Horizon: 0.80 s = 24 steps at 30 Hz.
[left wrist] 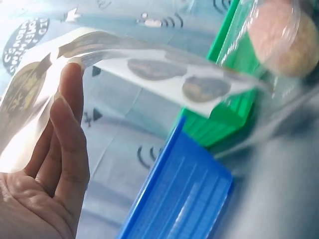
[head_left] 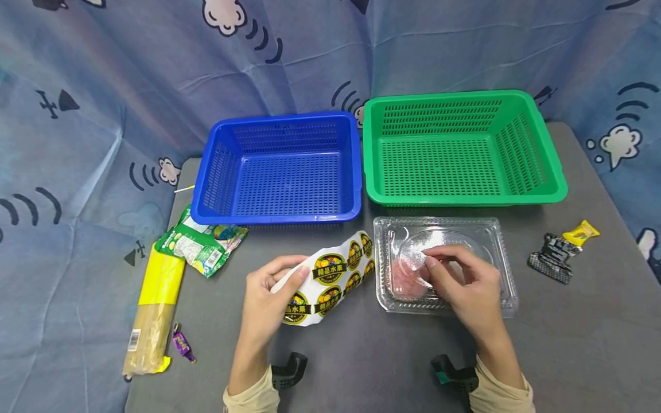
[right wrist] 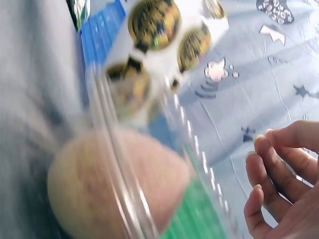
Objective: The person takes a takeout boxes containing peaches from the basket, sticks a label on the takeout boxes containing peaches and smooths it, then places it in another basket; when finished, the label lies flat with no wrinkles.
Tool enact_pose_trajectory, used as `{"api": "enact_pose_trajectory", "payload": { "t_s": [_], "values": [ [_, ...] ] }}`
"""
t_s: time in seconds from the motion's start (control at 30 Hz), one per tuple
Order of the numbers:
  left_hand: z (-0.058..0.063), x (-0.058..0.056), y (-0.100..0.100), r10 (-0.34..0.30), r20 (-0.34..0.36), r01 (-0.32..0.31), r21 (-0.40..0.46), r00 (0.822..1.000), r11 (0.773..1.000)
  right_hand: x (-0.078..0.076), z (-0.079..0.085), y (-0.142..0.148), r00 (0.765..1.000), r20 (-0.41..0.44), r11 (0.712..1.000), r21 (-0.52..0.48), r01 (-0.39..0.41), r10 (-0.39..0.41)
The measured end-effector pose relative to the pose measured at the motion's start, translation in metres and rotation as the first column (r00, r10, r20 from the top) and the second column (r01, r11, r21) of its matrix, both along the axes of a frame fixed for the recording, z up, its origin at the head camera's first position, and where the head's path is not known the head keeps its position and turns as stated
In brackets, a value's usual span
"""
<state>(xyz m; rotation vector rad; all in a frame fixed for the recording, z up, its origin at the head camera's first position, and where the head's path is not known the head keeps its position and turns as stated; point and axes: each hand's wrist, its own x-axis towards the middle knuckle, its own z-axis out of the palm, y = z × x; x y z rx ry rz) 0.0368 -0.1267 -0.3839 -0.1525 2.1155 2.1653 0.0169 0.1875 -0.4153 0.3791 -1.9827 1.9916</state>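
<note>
My left grip [head_left: 264,304] pinches the stickers [head_left: 333,281]; my right grip [head_left: 467,287], narrow, is over the box [head_left: 386,229] on the worktop [head_left: 361,355], holding what I can't tell. Fruit [head_left: 407,281] shows inside. This looks like labelling: next calls for pressing one sticker flat. Beyond stand blue [head_left: 279,219] and green baskets [head_left: 465,199].

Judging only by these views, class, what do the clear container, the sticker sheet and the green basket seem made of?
Clear container: apparently thin, glossy plastic; see-through with bright glints.
Sticker sheet: probably paper, possibly film, with a slight sheen; it curves in the left hand.
Green basket: likely moulded plastic, smooth finish; slotted walls, one even colour.
</note>
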Motion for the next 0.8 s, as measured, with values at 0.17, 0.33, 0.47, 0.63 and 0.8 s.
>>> {"api": "enact_pose_trajectory", "payload": {
  "t_s": [0.17,0.33,0.47,0.63,0.8],
  "values": [
    [-0.001,-0.001,0.014,-0.064,-0.017,0.065,0.052,0.998,0.997,0.0,0.001,-0.02,0.999,-0.016,0.997,0.06,-0.045,0.046],
    [-0.003,-0.002,0.027,-0.134,-0.025,0.136,0.086,0.991,0.987,0.002,0.002,-0.035,0.997,0.001,0.99,0.117,-0.081,0.082],
    [-0.004,-0.003,0.033,-0.176,-0.021,0.177,0.115,0.984,0.978,0.005,0.007,-0.042,0.994,0.023,0.99,0.091,-0.109,0.107],
    [-0.004,-0.002,0.038,-0.18,-0.007,0.179,0.149,0.984,0.973,0.006,0.011,-0.046,0.991,-0.006,0.991,0.013,-0.132,0.132],
    [-0.006,-0.002,0.04,-0.173,0.001,0.171,0.141,0.985,0.975,0.006,0.012,-0.047,0.988,-0.043,0.988,-0.032,-0.149,0.148]
  ]
}}
